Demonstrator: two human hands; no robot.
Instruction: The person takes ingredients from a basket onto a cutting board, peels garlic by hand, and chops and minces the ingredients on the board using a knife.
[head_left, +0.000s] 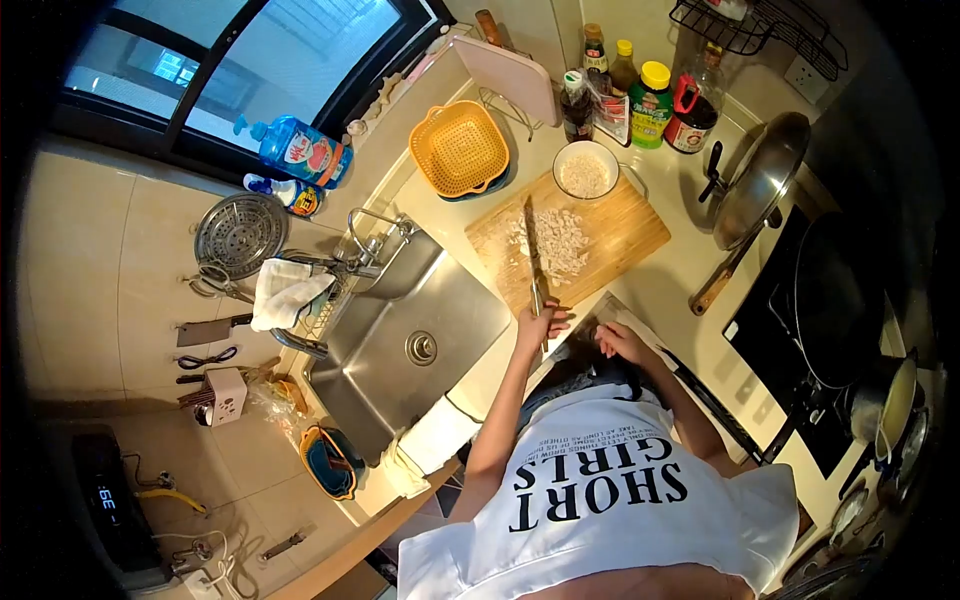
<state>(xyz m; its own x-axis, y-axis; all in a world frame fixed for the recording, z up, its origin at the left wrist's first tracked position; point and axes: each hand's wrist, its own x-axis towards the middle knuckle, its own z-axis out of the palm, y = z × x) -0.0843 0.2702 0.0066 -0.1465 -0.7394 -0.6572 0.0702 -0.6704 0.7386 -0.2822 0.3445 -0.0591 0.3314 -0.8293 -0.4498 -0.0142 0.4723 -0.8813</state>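
My left hand (540, 327) is wrapped round the handle of a knife (533, 250), whose blade lies over chopped pale food (562, 245) on a wooden cutting board (635, 238). To its right, my right hand (621, 342) is near the counter's front edge, fingers loosely bent and slightly apart, with nothing seen in them. A bowl (586, 170) of pale chopped food rests at the board's far edge.
A steel sink (400, 345) is left of the board, with a yellow basket (460, 150) behind. Sauce bottles (652, 105) stand at the back. On the right are a lidded pan (762, 180) and a black wok (840, 300) on the stove.
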